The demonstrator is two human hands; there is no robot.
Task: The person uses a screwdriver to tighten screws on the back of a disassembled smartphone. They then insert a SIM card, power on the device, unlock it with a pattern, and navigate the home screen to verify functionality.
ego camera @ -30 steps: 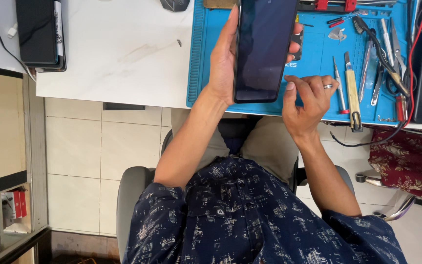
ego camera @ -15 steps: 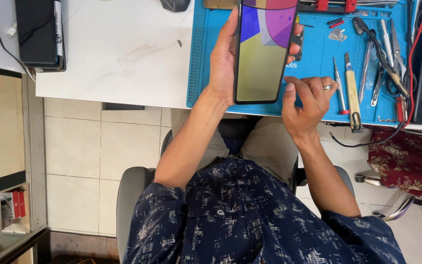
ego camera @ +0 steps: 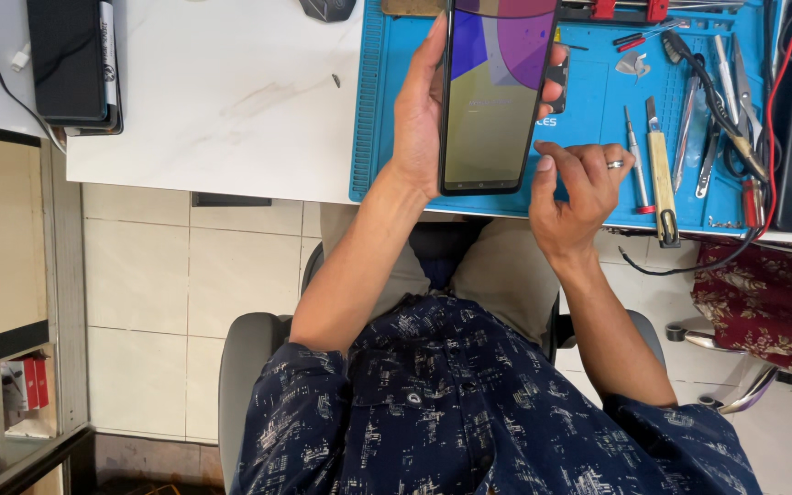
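Since a second ago the dark screen has lit up. White surface (ego camera: 231,92) carries a blue mat (ego camera: 598,101); my left hand (ego camera: 419,115) clasps the phone (ego camera: 497,92) above it, right hand (ego camera: 575,188) loosely curled, empty, just beside its lower corner.

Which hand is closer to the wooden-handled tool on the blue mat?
Right. The right hand rests just beside the wooden-handled tool; the left hand holds the phone, farther away.
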